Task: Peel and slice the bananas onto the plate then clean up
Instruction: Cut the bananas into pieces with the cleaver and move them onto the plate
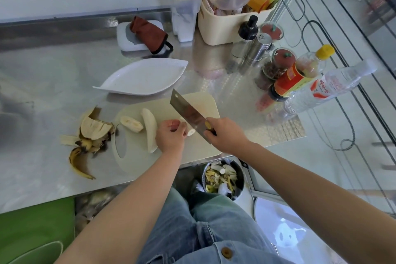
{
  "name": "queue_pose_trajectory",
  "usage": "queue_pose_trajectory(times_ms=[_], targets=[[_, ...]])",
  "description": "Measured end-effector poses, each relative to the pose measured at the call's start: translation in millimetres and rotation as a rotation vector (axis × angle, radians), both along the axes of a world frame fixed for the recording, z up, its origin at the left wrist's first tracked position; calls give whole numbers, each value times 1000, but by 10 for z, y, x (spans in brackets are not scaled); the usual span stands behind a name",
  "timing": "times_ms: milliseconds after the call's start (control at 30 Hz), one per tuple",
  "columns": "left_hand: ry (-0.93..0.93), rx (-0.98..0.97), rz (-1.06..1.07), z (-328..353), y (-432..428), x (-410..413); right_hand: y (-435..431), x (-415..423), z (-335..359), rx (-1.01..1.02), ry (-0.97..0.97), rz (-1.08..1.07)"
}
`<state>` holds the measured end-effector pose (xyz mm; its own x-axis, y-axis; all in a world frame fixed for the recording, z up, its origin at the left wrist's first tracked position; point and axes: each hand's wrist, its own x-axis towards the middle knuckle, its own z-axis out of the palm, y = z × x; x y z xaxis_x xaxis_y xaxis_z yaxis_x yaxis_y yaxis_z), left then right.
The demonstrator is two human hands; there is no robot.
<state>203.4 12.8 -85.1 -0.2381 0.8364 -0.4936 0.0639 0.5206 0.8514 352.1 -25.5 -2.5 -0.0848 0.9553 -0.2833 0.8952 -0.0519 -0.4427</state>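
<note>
On the cream plastic cutting board (205, 103) on the shiny steel table (42, 83), the left hand (171, 136) curls its fingers (174, 123) over a peeled pale banana (191, 132), of which only the cut end shows. The right hand (225, 135) clasps the wooden handle of a broad steel cleaver (188, 113), whose blade is tilted just beside that end. A long peeled banana (150, 128) and a short peeled piece (131, 123) lie left of the hand, spotted yellow-brown peels (94, 133) sit on the table beside the board, and the white leaf-shaped plate (143, 77) stands just behind it.
</note>
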Motion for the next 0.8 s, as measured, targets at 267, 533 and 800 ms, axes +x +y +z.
queue_pose_trajectory(times_ms=[267, 533, 800], targets=[[-15, 2, 25, 42, -18, 42, -26, 22, 30, 9, 20, -2], [4, -4, 28, 24, -8, 75, -45, 19, 9, -29, -20, 7], [-1, -29, 34, 20, 3, 85, -11, -49, -65, -97, -30, -11]])
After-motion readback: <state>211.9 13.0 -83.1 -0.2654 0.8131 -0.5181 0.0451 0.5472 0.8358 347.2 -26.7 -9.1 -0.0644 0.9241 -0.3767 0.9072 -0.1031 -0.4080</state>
